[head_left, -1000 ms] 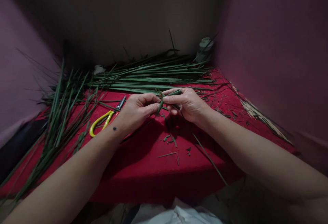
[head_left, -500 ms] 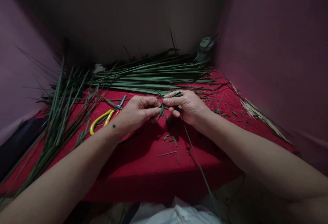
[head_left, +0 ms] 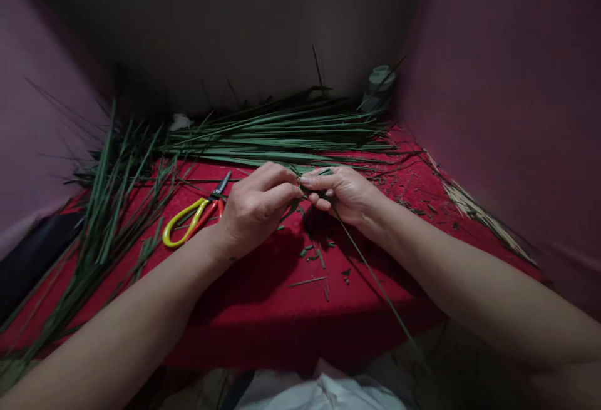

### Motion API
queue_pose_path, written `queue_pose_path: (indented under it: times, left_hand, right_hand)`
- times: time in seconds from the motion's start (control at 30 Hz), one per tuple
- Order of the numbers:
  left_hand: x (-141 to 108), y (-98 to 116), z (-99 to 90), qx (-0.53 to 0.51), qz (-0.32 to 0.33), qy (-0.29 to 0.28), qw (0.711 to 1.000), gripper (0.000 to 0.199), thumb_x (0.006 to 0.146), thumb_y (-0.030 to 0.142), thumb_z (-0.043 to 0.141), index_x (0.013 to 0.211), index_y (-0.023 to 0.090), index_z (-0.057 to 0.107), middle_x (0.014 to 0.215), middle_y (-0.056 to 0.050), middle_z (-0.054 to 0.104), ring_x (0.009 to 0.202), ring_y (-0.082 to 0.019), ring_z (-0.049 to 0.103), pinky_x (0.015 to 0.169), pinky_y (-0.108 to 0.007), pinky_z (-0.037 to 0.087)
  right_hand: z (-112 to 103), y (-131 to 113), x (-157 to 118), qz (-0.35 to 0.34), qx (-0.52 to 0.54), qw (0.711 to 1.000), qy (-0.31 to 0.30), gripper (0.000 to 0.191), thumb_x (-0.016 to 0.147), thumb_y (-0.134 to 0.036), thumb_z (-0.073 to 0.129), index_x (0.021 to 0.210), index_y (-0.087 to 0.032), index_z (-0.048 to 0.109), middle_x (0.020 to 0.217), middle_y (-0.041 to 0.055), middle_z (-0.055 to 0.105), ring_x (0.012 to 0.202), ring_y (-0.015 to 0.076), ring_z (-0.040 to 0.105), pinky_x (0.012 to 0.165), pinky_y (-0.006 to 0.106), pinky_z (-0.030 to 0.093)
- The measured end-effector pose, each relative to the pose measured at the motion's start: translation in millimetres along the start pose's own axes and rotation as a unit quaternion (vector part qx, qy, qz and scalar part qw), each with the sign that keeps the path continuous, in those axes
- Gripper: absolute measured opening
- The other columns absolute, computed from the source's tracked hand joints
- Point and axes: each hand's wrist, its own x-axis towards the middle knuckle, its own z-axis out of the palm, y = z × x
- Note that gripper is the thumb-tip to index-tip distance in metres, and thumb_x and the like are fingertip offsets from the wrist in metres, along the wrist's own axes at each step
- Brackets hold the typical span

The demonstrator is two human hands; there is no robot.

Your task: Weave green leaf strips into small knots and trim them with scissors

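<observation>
Over the middle of the red-covered table, my right hand [head_left: 345, 191] pinches a folded green leaf strip [head_left: 323, 172] between thumb and fingers. A long thin end of it hangs from under that hand down past the table's front edge. My left hand [head_left: 263, 203] meets it from the left, its thumb and fingers closed on the same leaf piece; the knuckles hide much of the folded part. Just left of that hand lie scissors [head_left: 188, 222] with yellow and red handles, blades pointing away from me.
Long green leaves [head_left: 277, 134] are heaped along the back, and more leaves [head_left: 103, 210] lie at the left. A pale jar [head_left: 379, 84] stands at the back right. Thin light sticks [head_left: 488, 222] lie along the right edge. Small leaf clippings [head_left: 312, 253] dot the red cloth [head_left: 263, 297].
My left hand has turned over, knuckles now upward, and shifted right against the leaf strip, covering more of it. My right hand keeps its pinch; the hanging end has swung right.
</observation>
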Motion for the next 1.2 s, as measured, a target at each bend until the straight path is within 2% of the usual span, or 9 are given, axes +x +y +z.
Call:
queue_pose_path:
  times: [0.17,0.37,0.43,0.5,0.6,0.67,0.9,1.1,1.2]
  left_hand:
    - [6,8,-6.8,-0.006,0.039,-0.015,0.999,0.011,0.083,0.012,0.053,0.079,0.016,0.062,0.083,-0.007,0.066,0.076,-0.014,0.058,0.069,-0.027,0.047]
    - [2,5,-2.4,-0.034,0.017,-0.002,0.999,0.01,0.082,0.011,0.055,0.077,0.017,0.061,0.08,-0.006,0.064,0.074,-0.013,0.057,0.066,-0.026,0.046]
    - [1,4,-0.2,-0.056,-0.035,0.011,0.998,0.01,0.082,0.013,0.055,0.076,0.018,0.061,0.082,-0.005,0.064,0.075,-0.013,0.058,0.066,-0.024,0.046]
    - [1,5,0.7,-0.086,-0.14,0.005,0.986,0.007,0.08,0.015,0.056,0.083,0.018,0.062,0.081,-0.003,0.064,0.072,-0.012,0.058,0.064,-0.023,0.045]
    - [4,8,-0.3,-0.151,-0.304,-0.054,0.939,0.013,0.077,0.021,0.059,0.089,0.017,0.062,0.073,-0.001,0.064,0.063,-0.011,0.054,0.059,-0.022,0.043]
    - [7,11,-1.7,-0.194,-0.359,-0.094,0.908,0.011,0.077,0.024,0.056,0.079,0.015,0.063,0.064,0.001,0.06,0.057,-0.01,0.05,0.054,-0.021,0.04]
    - [10,18,-4.3,-0.221,-0.379,-0.115,0.892,0.017,0.074,0.023,0.054,0.058,0.015,0.055,0.05,0.004,0.047,0.049,-0.008,0.039,0.048,-0.021,0.032]
    - [15,8,-11.4,-0.314,-0.436,-0.16,0.828,0.024,0.079,0.032,0.052,0.065,0.014,0.057,0.057,0.002,0.053,0.052,-0.009,0.045,0.05,-0.021,0.036]
    - [19,6,-12.3,-0.328,-0.458,-0.145,0.813,0.027,0.081,0.038,0.053,0.072,0.013,0.06,0.061,0.0,0.056,0.053,-0.009,0.046,0.049,-0.021,0.035]
  right_hand:
    - [7,0,-5,-0.011,0.005,0.999,0.043,0.01,0.058,-0.004,0.069,0.058,-0.009,0.061,0.053,-0.001,0.056,0.041,0.0043,0.048,0.032,0.014,0.029]
    - [3,0,-3,-0.035,-0.008,0.999,0.018,0.01,0.057,-0.008,0.07,0.059,-0.01,0.06,0.053,-0.0006,0.056,0.041,0.0045,0.046,0.031,0.015,0.028]
    - [0,1,0,-0.041,-0.02,0.999,0.005,0.011,0.057,-0.01,0.071,0.06,-0.009,0.061,0.054,-0.0005,0.056,0.041,0.0045,0.046,0.031,0.015,0.029]
    - [-2,1,2,-0.044,-0.029,0.999,0.003,0.012,0.057,-0.011,0.072,0.061,-0.01,0.061,0.054,-0.0008,0.056,0.041,0.0044,0.045,0.031,0.015,0.03]
    - [-4,1,3,-0.047,-0.036,0.998,0.0,0.013,0.058,-0.013,0.073,0.062,-0.01,0.061,0.053,-0.0015,0.055,0.04,0.0041,0.045,0.031,0.015,0.029]
    - [-3,1,2,-0.05,-0.04,0.998,-0.003,0.013,0.058,-0.014,0.073,0.062,-0.01,0.061,0.053,-0.0016,0.055,0.04,0.0041,0.044,0.031,0.015,0.029]
    - [4,2,-3,-0.053,-0.025,0.997,0.053,0.013,0.056,-0.009,0.07,0.06,-0.011,0.058,0.051,-0.0024,0.053,0.039,0.0049,0.044,0.029,0.016,0.026]
    - [2,1,-3,-0.067,-0.048,0.996,0.022,0.01,0.062,-0.011,0.068,0.063,-0.012,0.058,0.05,-0.0017,0.054,0.036,0.0044,0.041,0.031,0.016,0.028]
    - [0,1,-2,-0.04,-0.064,0.997,-0.009,0.011,0.068,-0.016,0.068,0.066,-0.012,0.058,0.05,-0.0011,0.054,0.037,0.0055,0.044,0.033,0.016,0.032]
